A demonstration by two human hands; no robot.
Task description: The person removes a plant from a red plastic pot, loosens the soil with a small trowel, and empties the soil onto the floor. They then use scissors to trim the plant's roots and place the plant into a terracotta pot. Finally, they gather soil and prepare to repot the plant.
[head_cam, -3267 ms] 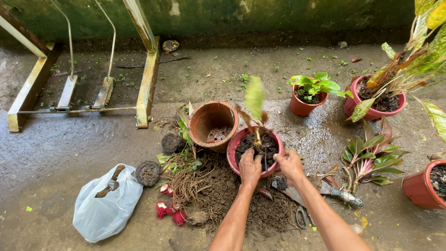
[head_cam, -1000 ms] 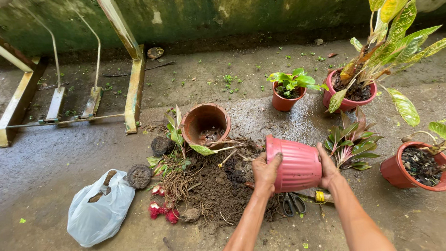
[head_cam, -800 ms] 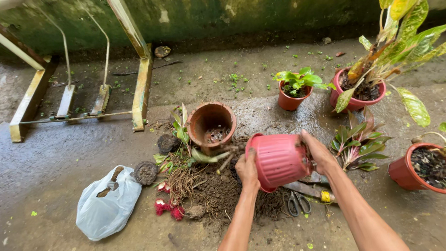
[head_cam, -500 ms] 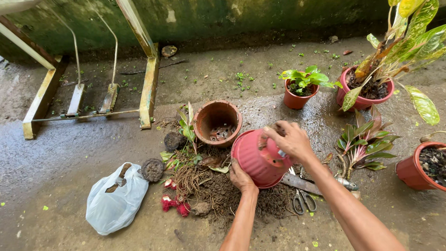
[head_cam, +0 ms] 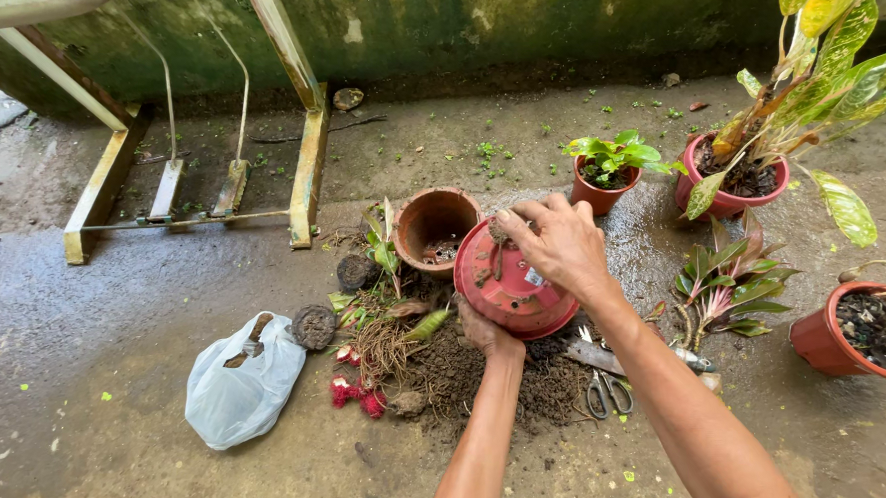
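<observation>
While the red plastic pot (head_cam: 507,288) is tipped upside down over the heap of loose soil and roots (head_cam: 468,372), its base faces the camera; the left hand (head_cam: 487,334) cups the rim from beneath, clasping it, and the right hand (head_cam: 554,244) lies curled over the base, fingertips pressing. To empty it well, I judge, keep the lower grasp firm and tap squarely on the base; beyond the right hand stands an empty terracotta pot (head_cam: 433,227); scissors (head_cam: 607,395) lie just beside the left wrist.
</observation>
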